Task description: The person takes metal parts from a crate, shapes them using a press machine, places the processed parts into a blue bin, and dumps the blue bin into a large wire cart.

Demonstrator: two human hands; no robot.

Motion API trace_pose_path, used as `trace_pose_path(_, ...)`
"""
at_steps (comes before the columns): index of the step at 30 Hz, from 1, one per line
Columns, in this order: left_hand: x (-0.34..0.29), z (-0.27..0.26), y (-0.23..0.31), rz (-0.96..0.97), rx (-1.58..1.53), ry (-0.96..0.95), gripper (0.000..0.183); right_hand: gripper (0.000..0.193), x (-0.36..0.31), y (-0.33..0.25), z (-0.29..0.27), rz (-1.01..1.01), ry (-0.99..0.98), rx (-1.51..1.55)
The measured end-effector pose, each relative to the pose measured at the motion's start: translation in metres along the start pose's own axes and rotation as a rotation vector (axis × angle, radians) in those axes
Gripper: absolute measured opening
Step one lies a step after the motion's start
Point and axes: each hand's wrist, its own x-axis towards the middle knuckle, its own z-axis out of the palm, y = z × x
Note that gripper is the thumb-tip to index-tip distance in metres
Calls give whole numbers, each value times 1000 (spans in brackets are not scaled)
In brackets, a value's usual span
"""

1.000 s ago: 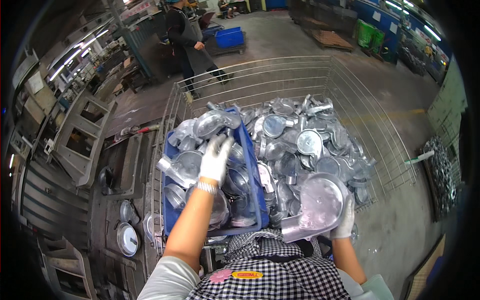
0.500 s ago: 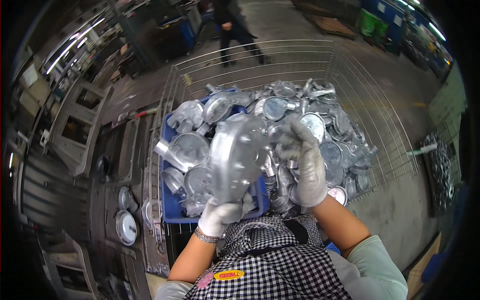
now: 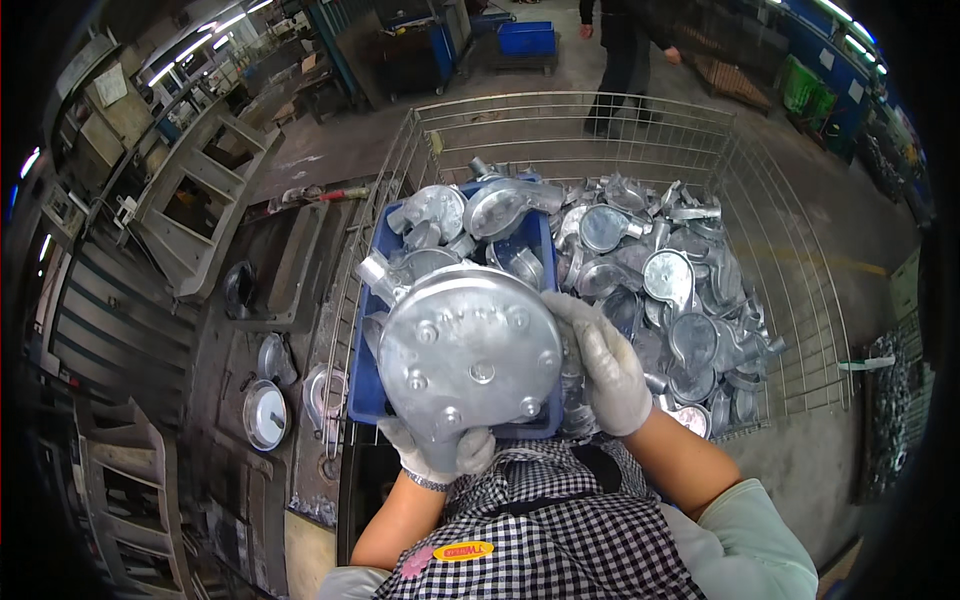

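Note:
A round, silver-grey cast metal housing [image 3: 468,350] is held up in front of me, its flat face with several raised round bosses turned my way. My left hand [image 3: 437,452], in a whitish work glove, is closed around the short neck at its lower end. At the casting's right rim is my gloved right hand [image 3: 608,370], fingers bent against the edge; some fingertips are hidden. Below and behind the piece stands a blue plastic bin [image 3: 368,385] with similar castings, among them one with a pipe stub [image 3: 380,280].
A wire mesh cage [image 3: 790,290] surrounds the bin and a large heap of castings [image 3: 690,340] on the right. Left of it, a dark metal bench [image 3: 225,400] bears a round part [image 3: 266,415]. Beyond the cage a person [image 3: 622,70] in dark clothes is on foot.
The casting has turned so its bossed face is toward me. My right hand has come against its rim. The view has swung left, and the person beyond appears farther right.

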Motion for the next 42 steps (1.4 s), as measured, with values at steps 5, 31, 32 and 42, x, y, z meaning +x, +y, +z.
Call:
trace_pose_path(5, 14, 2, 1, 34, 52, -9, 115, 53, -6, 1, -4, -6, 39, 27)
trace_pose_path(31, 39, 34, -7, -113, -98, 293, 106, 56, 12, 5, -33, -7, 128, 108)
trace_pose_path(32, 40, 35, -7, -101, -102, 307, 106, 58, 13, 6, -34, -21, 102, 138)
trace_pose_path(42, 51, 42, -9, -206, -96, 366, 96, 57, 13, 27, -43, -20, 189, -60)
